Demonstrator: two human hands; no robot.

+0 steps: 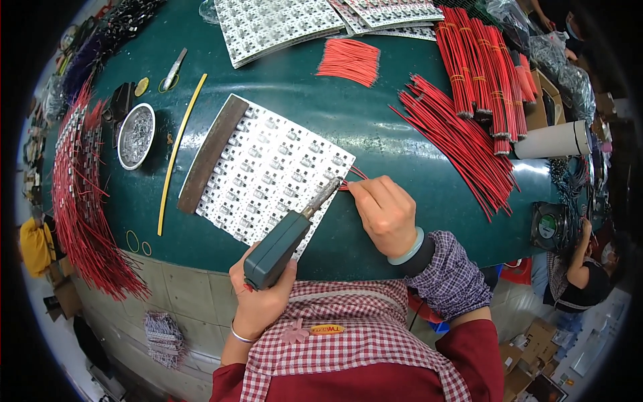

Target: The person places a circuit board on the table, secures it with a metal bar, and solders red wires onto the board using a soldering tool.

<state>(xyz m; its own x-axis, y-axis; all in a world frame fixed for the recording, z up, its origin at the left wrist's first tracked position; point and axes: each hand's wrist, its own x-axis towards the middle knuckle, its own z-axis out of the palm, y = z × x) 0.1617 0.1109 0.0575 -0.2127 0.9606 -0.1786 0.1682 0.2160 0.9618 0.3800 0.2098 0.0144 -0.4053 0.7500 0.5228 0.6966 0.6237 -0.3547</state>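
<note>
My left hand (263, 303) is wrapped round the grip of a dark green soldering gun (276, 249). Its metal tip meets the right edge of a white circuit board sheet (311, 139) that carries rows of small components. At that same edge my right hand (386, 213) pinches a thin red wire (343, 187), its end close to the gun's tip. Another red wire (360, 172) sticks out beside it. A brown flat bar (213, 154) lies across the sheet's left side. Whether the tip touches the wire is too small to tell.
Bundles of red wires (462, 74) and a loose pile (455, 147) lie at the right, a short-cut stack (349, 61) at the back. More board sheets (278, 30) are stacked behind. Leftward are a white bowl (150, 149), a yellow strip (181, 147) and hanging wired parts (80, 194).
</note>
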